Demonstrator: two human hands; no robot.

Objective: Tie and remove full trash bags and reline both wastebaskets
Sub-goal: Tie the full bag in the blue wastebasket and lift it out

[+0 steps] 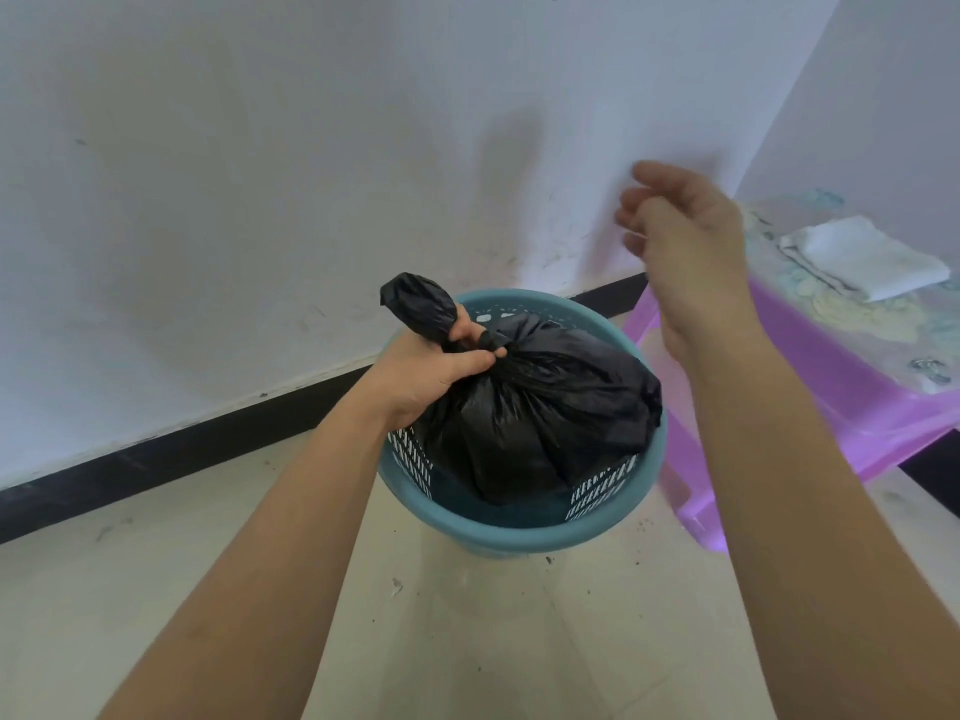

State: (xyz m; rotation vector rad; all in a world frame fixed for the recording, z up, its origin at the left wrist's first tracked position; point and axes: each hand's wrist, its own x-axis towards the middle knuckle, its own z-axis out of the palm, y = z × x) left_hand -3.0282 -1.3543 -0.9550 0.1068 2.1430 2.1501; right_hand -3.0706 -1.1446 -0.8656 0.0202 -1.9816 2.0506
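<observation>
The left hand point(426, 371) gripped the gathered neck of the black trash bag point(540, 402), which sat inside the teal wastebasket point(498, 532) on the floor, while the right hand point(680, 241) hovered above the basket's right rim, blurred, fingers loosely curled and empty.

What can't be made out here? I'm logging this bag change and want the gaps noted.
Head view only:
- Contents of the black trash bag: hidden by opaque plastic.
- Knot at its neck: covered by the left hand.
- Right hand: fingers motion-blurred, grip unclear.
- Teal wastebasket base: hidden by its own rim.
- Second wastebasket: out of frame.
</observation>
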